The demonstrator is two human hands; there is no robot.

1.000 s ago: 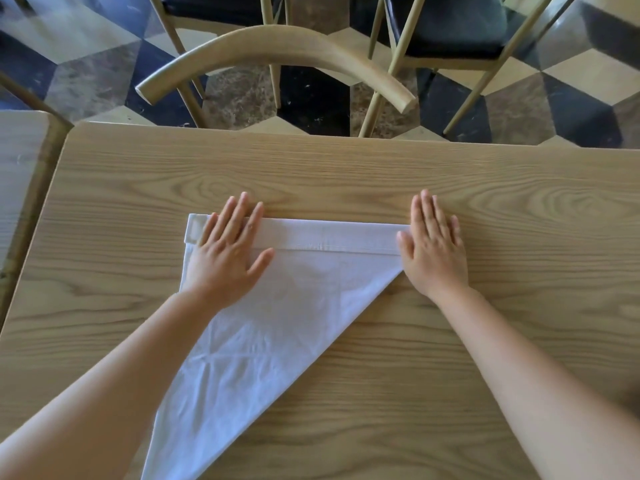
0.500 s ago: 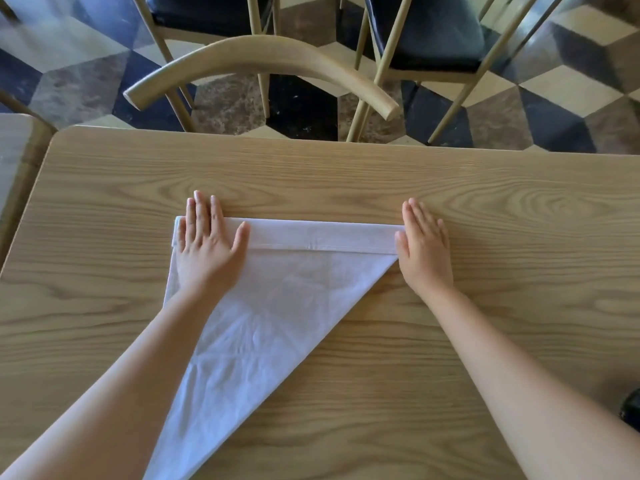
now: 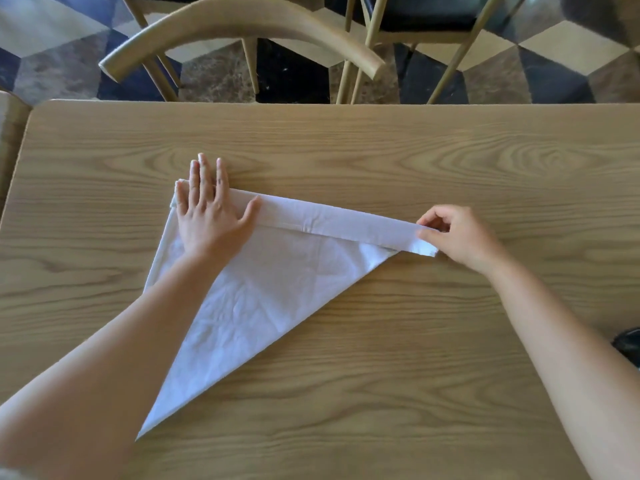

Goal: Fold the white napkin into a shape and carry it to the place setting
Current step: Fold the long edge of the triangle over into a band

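My left hand (image 3: 211,216) lies open and flat on the left end of the white cloth napkin (image 3: 263,292), so it will not slide on the light wooden desk (image 3: 381,393). My right hand (image 3: 457,237) pinches the folded strip's right end to keep it tight. A curved wooden chair (image 3: 242,26) stands behind the desk; nothing blocks me.

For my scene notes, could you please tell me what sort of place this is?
Probably a restaurant or café dining room: a bare wooden table, matching wooden chairs with dark seats, and a cube-pattern tiled floor. The left hand presses flat a white napkin while the right hand pinches its corner.
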